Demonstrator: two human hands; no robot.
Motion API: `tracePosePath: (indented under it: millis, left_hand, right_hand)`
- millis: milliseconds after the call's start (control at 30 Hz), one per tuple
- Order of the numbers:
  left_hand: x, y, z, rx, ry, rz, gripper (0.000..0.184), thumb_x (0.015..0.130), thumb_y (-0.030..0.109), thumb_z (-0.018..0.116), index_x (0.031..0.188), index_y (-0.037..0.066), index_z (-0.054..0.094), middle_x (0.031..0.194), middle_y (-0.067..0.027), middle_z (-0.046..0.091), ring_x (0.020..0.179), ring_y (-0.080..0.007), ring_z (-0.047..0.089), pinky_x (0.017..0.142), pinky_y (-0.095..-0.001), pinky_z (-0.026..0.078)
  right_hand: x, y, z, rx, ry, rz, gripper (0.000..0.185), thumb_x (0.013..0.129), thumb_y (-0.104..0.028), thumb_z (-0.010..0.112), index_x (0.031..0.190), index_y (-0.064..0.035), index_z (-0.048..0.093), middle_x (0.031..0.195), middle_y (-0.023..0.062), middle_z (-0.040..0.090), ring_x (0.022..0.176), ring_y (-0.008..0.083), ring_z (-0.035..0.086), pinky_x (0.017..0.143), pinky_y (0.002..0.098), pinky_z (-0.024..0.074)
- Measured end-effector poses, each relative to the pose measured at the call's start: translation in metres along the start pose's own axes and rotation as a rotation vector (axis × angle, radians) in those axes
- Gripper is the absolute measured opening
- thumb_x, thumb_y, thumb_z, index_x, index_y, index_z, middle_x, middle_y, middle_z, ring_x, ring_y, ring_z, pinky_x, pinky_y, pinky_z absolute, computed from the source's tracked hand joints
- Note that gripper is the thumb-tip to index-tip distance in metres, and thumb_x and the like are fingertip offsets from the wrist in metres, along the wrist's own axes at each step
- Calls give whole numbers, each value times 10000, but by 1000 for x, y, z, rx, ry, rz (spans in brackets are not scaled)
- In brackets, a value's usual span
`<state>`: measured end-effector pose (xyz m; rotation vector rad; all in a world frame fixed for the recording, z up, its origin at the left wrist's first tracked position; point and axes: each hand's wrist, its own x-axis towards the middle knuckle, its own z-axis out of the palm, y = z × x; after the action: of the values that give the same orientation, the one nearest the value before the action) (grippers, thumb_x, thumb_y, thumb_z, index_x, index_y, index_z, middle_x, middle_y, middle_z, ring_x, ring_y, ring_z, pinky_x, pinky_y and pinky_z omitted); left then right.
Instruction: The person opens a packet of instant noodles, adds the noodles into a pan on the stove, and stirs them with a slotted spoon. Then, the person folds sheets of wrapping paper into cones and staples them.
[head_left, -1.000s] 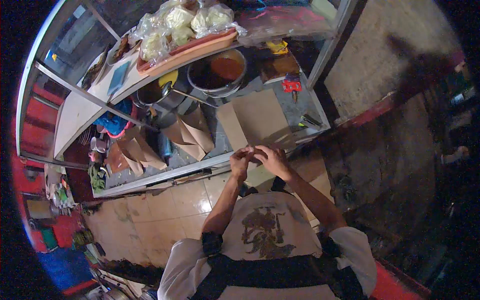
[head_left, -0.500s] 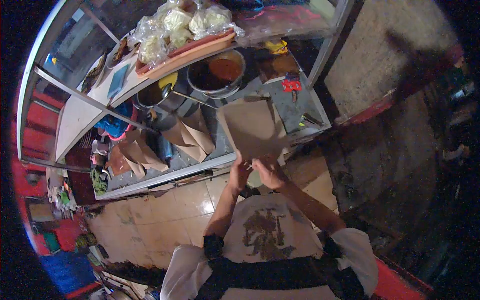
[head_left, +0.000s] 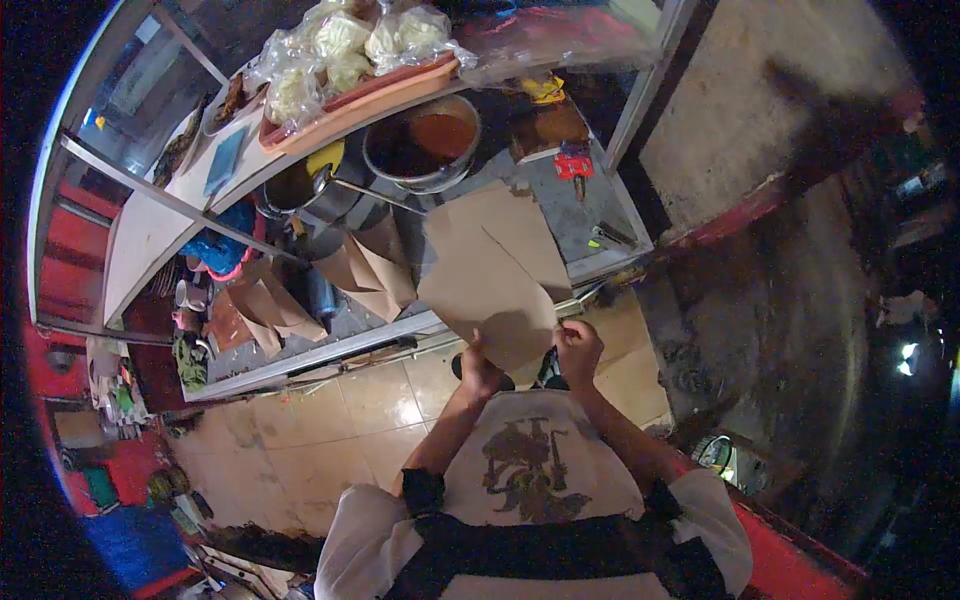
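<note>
A sheet of brown paper (head_left: 490, 305) is held up between my two hands, over the counter's front edge. My left hand (head_left: 480, 371) grips its lower left edge, thumb on top. My right hand (head_left: 578, 349) pinches its right edge with curled fingers. Behind the held sheet, more brown paper (head_left: 515, 225) lies on the grey counter (head_left: 590, 205). To the left stand two folded brown paper pieces, one (head_left: 368, 270) nearer the sheet and another (head_left: 270, 305) farther left.
Behind the papers are a large pot (head_left: 422, 145) of reddish-brown liquid and a smaller pot (head_left: 290, 190) with a ladle (head_left: 375, 195). A tray (head_left: 360, 103) of bagged pale food sits on the shelf. A red item (head_left: 574, 167) and a stapler-like tool (head_left: 612, 236) lie at right.
The held sheet has come off the stack toward me and tilted. My hands, earlier close together at its near edge, have moved apart to its two sides.
</note>
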<state>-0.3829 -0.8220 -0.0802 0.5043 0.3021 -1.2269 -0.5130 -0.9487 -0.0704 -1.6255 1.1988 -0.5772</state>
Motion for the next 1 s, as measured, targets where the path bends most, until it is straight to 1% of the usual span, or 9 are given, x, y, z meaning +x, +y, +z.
tracePosePath:
  millis: [67,100,167,233,400,567,667,933,1000]
  left_hand:
    - [2,-3,0,7,50,-11,561,869,482,418,1241,64,396,1208,-113,468,1099,-274,441,940,-445,347]
    - [-2,-1,14,23,64,-12,569,868,496,410,1236,62,399,1193,-116,477,1087,-279,450,938,-437,350]
    - [-5,4,29,40,80,-15,579,867,510,402,1231,61,402,1179,-118,486,1075,-284,459,935,-429,352]
    - [-3,9,38,-146,-336,27,600,866,533,380,1230,57,399,1157,-132,500,1050,-282,480,926,-390,364]
    - [-23,19,87,55,-210,177,555,880,495,388,1206,45,406,1097,-127,522,1002,-255,506,890,-351,398]
    - [-5,10,77,238,-17,450,437,850,276,571,1177,36,407,1060,-94,530,985,-225,506,860,-339,414]
    - [1,10,75,224,186,603,474,749,55,670,1147,20,416,1071,-78,520,971,-202,503,842,-325,413]
    - [-11,19,92,362,269,590,402,709,68,710,1051,2,508,948,-71,571,813,-171,548,670,-297,460]
    - [-15,22,100,478,328,499,319,721,77,704,993,4,554,885,-57,594,741,-146,561,581,-275,459]
  right_hand:
    - [-10,-19,6,-266,199,-615,72,681,-107,670,735,-73,637,913,95,595,815,247,569,782,373,422]
    - [-12,-26,6,-265,200,-613,72,681,-107,670,735,-73,637,913,95,595,815,247,569,782,373,422]
    - [-15,-38,5,-236,-157,-982,125,723,-97,621,846,-83,635,1006,103,594,872,258,581,843,418,391]
    - [-20,-48,7,-261,-232,-1030,156,731,-114,623,884,-86,630,1065,103,575,915,270,573,871,442,371]
    - [-18,-51,6,-539,-257,-1272,264,787,-155,595,1024,-44,565,1191,148,513,998,311,554,878,466,391]
    - [-25,-46,28,383,-344,-97,267,828,-133,568,1038,24,516,1051,153,552,865,187,576,752,310,460]
    - [-8,-24,57,615,-224,-19,229,824,-140,584,992,11,548,862,40,585,779,104,545,692,263,439]
    - [-11,-70,42,803,-423,455,109,835,-133,570,908,-52,574,819,-20,559,776,80,515,699,236,406]
    - [-4,-42,48,692,-516,254,88,831,-117,569,891,-54,580,814,-17,557,773,82,515,686,235,408]
